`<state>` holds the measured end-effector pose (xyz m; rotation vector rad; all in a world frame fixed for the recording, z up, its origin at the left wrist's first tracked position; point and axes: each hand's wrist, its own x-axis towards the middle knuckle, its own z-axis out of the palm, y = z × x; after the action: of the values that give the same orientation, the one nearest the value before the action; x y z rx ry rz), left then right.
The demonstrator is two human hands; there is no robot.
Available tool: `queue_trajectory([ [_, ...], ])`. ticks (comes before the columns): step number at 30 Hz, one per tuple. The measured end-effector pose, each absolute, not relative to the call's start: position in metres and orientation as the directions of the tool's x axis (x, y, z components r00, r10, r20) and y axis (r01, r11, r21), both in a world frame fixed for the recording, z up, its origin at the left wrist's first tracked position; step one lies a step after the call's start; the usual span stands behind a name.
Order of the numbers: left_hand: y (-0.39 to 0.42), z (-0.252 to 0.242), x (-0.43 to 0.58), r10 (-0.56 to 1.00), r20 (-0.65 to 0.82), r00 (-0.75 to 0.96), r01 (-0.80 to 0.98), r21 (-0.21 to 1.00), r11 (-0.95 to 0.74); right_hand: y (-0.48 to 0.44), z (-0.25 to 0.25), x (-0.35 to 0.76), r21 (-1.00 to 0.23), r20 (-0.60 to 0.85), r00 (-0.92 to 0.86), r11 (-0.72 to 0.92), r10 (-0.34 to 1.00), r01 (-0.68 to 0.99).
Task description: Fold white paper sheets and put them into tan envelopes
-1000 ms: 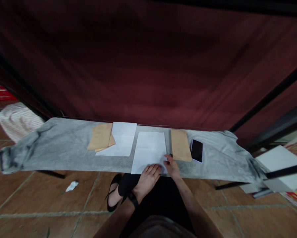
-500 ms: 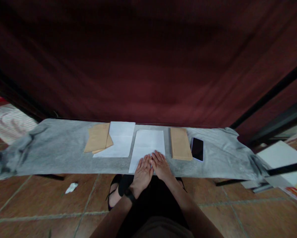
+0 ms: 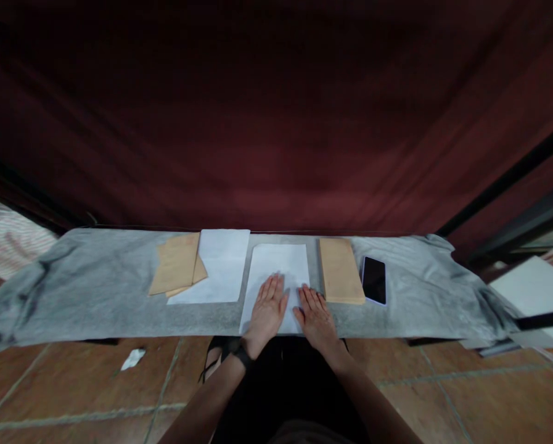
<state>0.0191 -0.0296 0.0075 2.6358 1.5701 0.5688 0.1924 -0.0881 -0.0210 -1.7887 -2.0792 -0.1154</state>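
White paper sheet (image 3: 280, 259), beneath left hand (image 3: 267, 309) and right hand (image 3: 317, 317); fingers flat, narrowly spaced. Brown envelope stack (image 3: 342, 271), just beside right fingertips.

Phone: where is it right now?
In the head view, the phone lies right of centre on the grey cloth, just right of the brown paper stack, farther right than the right hand.

a dark-screened phone (image 3: 373, 280) lies on grey cloth (image 3: 424, 277), a crumpled white scrap (image 3: 132, 359) on the tiled floor (image 3: 86, 379)
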Motion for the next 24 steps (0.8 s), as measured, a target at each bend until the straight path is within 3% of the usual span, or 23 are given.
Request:
queue_trajectory([
  [4,0.022,0.002,0.057,0.843,0.196,0.502,0.817,0.213,-0.536,-0.087,-0.017,0.192,-0.224,0.313,-0.104,0.180,0.944,0.958],
  [14,0.106,-0.009,0.036,0.929,0.229,0.292,0.923,0.186,-0.337,-0.085,-0.010,0.190,-0.311,0.304,-0.066,0.164,0.950,0.936],
  [20,0.107,0.003,0.023,0.971,0.197,0.136,0.965,0.197,-0.175,-0.086,-0.010,0.190,-0.313,0.308,-0.053,0.154,0.950,0.937],
  [24,0.063,0.000,0.016,0.942,0.252,0.224,0.946,0.176,-0.272,-0.086,-0.012,0.190,-0.316,0.331,-0.046,0.157,0.943,0.936],
])
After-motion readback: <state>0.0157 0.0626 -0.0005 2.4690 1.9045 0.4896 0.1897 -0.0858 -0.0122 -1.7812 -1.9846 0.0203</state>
